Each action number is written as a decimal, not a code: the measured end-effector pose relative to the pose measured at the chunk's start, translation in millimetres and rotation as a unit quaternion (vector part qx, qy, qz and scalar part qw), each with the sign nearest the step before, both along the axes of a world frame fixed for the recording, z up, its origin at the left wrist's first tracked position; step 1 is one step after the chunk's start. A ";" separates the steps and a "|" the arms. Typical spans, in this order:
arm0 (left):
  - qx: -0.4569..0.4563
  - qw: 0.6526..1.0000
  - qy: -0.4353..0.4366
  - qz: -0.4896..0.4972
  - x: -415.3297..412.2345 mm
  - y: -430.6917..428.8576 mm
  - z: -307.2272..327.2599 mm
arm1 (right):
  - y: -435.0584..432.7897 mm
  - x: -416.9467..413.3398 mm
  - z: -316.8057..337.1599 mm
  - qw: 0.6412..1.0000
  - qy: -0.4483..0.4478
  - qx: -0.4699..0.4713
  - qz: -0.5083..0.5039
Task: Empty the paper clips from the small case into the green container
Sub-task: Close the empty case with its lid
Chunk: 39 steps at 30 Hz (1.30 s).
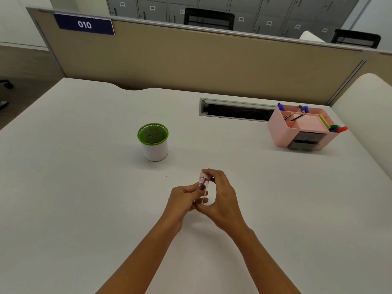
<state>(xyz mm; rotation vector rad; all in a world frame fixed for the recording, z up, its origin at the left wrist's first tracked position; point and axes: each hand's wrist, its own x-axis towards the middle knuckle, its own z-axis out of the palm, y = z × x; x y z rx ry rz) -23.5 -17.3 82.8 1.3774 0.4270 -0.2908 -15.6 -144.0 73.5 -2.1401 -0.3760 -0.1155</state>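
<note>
A small clear case with a pink end [204,183] is held upright between both hands above the middle of the white desk [84,187]. My left hand [183,201] pinches its left side with thumb and fingers. My right hand [220,198] wraps it from the right, fingers over the pink top. Most of the case is hidden by fingers, and I cannot see the paper clips inside. The green container [153,142], a mesh cup with a green rim and white wall, stands upright farther back and to the left of my hands, apart from them.
A pink desk organiser [301,127] with pens and markers stands at the back right. A cable slot [235,110] is cut into the desk behind it. A beige partition [191,60] closes the far edge. A small dark speck [165,176] lies near the cup.
</note>
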 end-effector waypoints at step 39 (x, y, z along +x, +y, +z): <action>0.334 0.923 -0.171 -0.086 75.0 -71.9 -22.4 | -99.1 62.2 8.2 0.916 0.075 0.235 -0.316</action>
